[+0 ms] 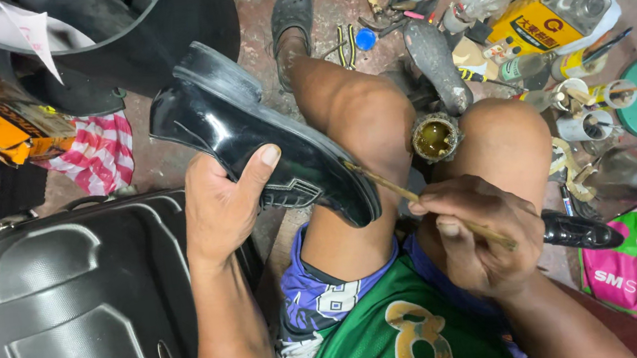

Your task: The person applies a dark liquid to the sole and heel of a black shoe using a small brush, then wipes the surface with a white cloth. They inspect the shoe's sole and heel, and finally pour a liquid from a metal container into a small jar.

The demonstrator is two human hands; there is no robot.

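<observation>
Fingers of my right hand (pixel 476 235) pinch a thin wooden stick (pixel 423 198), its tip touching the toe of a glossy black shoe (pixel 266 133). My left hand (pixel 220 205) clamps that shoe over my left knee. Between my knees sits a glue tin (pixel 436 138); beyond, cluttered floor.

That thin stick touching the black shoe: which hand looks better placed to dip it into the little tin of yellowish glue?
Probably the right hand. It holds the stick, and the tin sits just above it between the knees. The left hand is occupied gripping the black shoe.
</observation>
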